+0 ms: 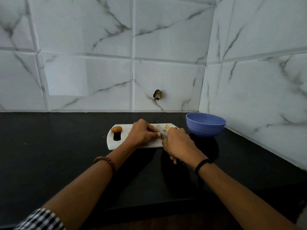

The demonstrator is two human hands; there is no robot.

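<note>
1. A round blue plastic bowl (205,130) stands on the black stone counter (66,155), in the corner of the marble-patterned tiled walls and just right of the board. Its near wall hides its bottom, so what it holds cannot be told.
2. A white rectangular cutting board (116,145) carries a small rounded brown vegetable (116,129) at its left end, just behind the handle slot. A few pale cut pieces (167,126) lie at its far right corner.
3. The left hand (142,134) rests on the board with its fingers curled down. Thumb and fingertips pinch a small yellowish piece of food (160,137), which is mostly hidden beneath them.
4. The right hand (178,143) is wrapped round the handle of a grey-bladed kitchen knife (162,131). The blade lies between the two hands, just beside the left fingertips, at the pinched piece.
5. A brown wooden bead bracelet (106,161) circles the left wrist, and a thin black band (202,164) circles the right.
</note>
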